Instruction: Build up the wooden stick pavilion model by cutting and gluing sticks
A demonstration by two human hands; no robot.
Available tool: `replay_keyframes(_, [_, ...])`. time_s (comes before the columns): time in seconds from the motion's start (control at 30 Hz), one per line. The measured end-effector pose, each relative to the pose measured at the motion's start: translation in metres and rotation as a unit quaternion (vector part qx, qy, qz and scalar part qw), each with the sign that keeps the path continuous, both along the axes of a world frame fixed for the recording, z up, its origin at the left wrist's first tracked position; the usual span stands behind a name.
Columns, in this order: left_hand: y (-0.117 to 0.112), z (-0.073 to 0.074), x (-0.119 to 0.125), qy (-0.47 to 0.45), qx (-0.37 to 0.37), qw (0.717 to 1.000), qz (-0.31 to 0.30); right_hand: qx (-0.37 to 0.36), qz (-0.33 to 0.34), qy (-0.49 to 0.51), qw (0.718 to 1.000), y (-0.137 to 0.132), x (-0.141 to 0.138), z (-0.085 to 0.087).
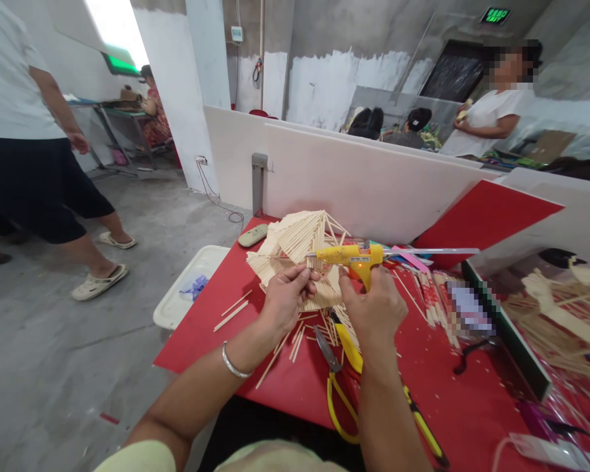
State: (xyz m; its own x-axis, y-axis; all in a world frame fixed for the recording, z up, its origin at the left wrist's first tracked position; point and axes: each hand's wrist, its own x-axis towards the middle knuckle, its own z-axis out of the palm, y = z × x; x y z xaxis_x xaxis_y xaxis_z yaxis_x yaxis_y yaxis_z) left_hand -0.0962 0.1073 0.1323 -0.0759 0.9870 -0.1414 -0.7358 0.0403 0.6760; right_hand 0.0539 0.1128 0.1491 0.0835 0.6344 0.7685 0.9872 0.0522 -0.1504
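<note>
My right hand (pixel 378 298) is wrapped round the grip of a yellow hot glue gun (pixel 341 254). A clear glue stick (pixel 432 252) juts from the gun's back end, and the nozzle points left. Just below the nozzle, my left hand (pixel 289 295) is closed in a pinch; what its fingertips hold is too small to make out. Behind both hands stands a model built of thin wooden sticks (pixel 295 239), with sloping roof-like faces. Loose wooden sticks (pixel 297 344) lie under my hands. Yellow-handled pliers (pixel 330 357) rest between my forearms.
A red table (pixel 206 341) carries a yellow-and-black cutter (pixel 425 426), a greyish-green case (pixel 253 235) and bundled sticks (pixel 430 298). A white bin (pixel 170 301) stands left of it. White boards (pixel 349 177) rise behind. A person (pixel 44 144) is on the left; others are beyond the boards.
</note>
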Motion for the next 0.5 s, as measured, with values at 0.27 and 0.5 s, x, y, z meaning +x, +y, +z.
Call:
replay_keyframes(0.27, [-0.0008, -0.0009, -0.0002, -0.007, 0.002, 1.000, -0.001, -0.006, -0.011, 0.009, 1.000, 0.0027, -0.0024, -0.0010])
replay_keyframes(0.5, [-0.0031, 0.0038, -0.0009, -0.009, 0.002, 1.000, -0.005, -0.016, -0.012, 0.015, 1.000, 0.0045, -0.0038, 0.0011])
